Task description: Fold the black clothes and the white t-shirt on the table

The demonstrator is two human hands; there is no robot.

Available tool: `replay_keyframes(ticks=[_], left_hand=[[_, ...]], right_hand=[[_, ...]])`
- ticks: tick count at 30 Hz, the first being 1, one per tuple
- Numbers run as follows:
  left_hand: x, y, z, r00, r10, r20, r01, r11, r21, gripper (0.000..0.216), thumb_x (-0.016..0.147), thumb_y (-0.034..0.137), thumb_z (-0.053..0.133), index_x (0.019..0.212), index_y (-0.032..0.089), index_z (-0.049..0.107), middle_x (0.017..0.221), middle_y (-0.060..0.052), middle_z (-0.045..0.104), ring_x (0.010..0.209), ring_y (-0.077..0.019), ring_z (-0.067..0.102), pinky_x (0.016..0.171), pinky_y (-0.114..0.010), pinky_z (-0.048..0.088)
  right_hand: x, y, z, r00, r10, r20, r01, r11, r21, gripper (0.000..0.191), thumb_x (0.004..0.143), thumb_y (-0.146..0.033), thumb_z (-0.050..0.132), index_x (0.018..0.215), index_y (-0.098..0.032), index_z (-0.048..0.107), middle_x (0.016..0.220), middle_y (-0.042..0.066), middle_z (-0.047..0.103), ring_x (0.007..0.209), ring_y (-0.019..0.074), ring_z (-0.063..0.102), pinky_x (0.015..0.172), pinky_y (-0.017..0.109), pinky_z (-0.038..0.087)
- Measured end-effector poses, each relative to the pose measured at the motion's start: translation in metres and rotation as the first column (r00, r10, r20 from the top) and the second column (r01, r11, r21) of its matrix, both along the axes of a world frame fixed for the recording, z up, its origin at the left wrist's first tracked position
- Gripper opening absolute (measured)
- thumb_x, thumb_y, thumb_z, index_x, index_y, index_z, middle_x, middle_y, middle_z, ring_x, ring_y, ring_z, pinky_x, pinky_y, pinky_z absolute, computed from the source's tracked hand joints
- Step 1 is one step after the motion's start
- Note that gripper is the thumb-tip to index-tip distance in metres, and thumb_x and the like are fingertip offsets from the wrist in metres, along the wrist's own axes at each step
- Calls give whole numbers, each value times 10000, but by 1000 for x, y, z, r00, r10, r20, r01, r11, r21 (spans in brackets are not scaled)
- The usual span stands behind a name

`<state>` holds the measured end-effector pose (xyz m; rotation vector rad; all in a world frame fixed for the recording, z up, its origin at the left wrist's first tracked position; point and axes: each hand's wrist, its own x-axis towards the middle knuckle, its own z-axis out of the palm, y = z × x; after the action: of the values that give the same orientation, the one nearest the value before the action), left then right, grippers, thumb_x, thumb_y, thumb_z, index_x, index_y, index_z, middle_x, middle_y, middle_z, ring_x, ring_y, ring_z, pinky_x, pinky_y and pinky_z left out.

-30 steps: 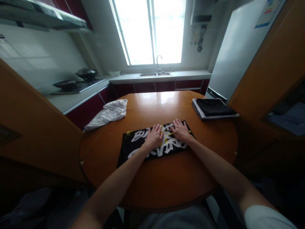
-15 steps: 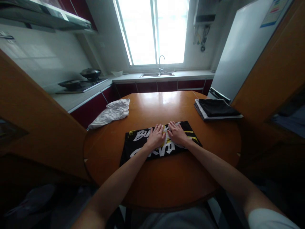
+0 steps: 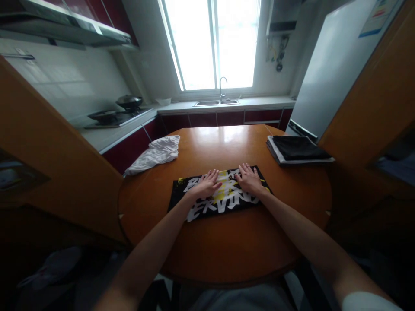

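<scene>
A folded black T-shirt-like garment (image 3: 222, 206) with white lettering and yellow patches lies flat on the wooden table (image 3: 227, 246). My left hand (image 3: 207, 185) rests palm down on its middle-left part, fingers stretched out. On its right part lies my right hand (image 3: 249, 178), also flat with the fingers spread. Both hands touch the cloth and cover some of the letters. The garment forms a wide, low rectangle, and whether it is a T-shirt cannot be confirmed from this fold.
A crumpled white cloth (image 3: 157, 154) lies at the table's left edge. Folded black and white clothes (image 3: 300, 149) are stacked at the right. Behind the table are a counter with a sink (image 3: 207, 103), a stove with pans (image 3: 129, 101), and a fridge (image 3: 337, 65).
My hands have moved apart across the garment, the left one leftward and the right one rightward. More of the lettering between them shows. The whole view has shifted slightly.
</scene>
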<state>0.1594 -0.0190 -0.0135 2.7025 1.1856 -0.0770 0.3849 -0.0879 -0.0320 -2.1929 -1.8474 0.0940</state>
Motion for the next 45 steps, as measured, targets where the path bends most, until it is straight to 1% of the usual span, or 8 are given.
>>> replay_keyframes(ticks=[10,15,19,26,34,39,42,45], left_hand=[[-127,26,-8,897,441,31,-441,887,139,662,1044,505,159,1603,168,271,1653,-122,300,1539,-303,232,1194,-556,262],[-149,36,-5,819,558,131,-573,797,191,624,982,530,376,1430,130,543,1472,-186,527,1363,-340,474,1083,-434,413],[-153,45,6,782,592,195,-613,788,65,483,857,568,603,1105,173,726,1157,-149,686,1107,-318,617,896,-349,484],[-145,47,24,712,642,284,-548,761,-348,291,653,410,799,667,169,638,653,-17,652,666,-206,614,575,-264,397],[-137,32,25,639,622,453,-558,780,-285,282,626,231,802,783,186,572,745,3,626,724,-178,609,623,-247,457],[-133,27,37,612,597,518,-488,801,-347,351,644,189,766,925,180,556,817,2,622,765,-175,624,644,-242,491],[-121,26,55,619,566,544,-401,824,-400,377,688,202,736,1017,177,553,858,-4,627,734,-160,622,569,-217,471],[-93,20,75,624,533,572,-281,836,-472,418,722,204,729,1091,195,534,881,-1,630,679,-139,614,495,-186,439]], right_hand=[[6,5,-8,1000,-28,-10,28,1000,8,634,1032,-469,315,1558,-124,391,1665,135,249,1550,254,176,1236,529,101],[6,5,-8,999,-22,-28,23,1000,11,634,1034,-470,323,1554,-116,393,1663,141,259,1549,254,173,1233,532,115],[6,3,-6,1000,-20,-19,20,1000,10,616,1036,-456,332,1548,-120,404,1655,152,281,1545,261,186,1230,532,125],[7,3,-8,1000,-8,-10,8,1000,27,614,1030,-460,363,1535,-115,425,1642,166,310,1534,272,219,1228,529,130],[7,3,-8,999,7,-41,-4,998,65,573,1020,-421,425,1502,-114,468,1624,187,342,1529,298,232,1220,566,135],[-9,-3,11,980,114,-161,-50,934,354,430,969,-287,505,1334,-97,631,1498,197,516,1422,289,424,1199,461,272],[-31,-8,22,857,320,-403,-120,885,450,308,945,-275,521,1129,-146,732,1191,141,716,1118,248,651,1014,378,483],[-57,-15,23,614,424,-666,-210,901,380,252,919,-309,561,1019,-169,745,924,81,754,826,211,705,767,336,564]])
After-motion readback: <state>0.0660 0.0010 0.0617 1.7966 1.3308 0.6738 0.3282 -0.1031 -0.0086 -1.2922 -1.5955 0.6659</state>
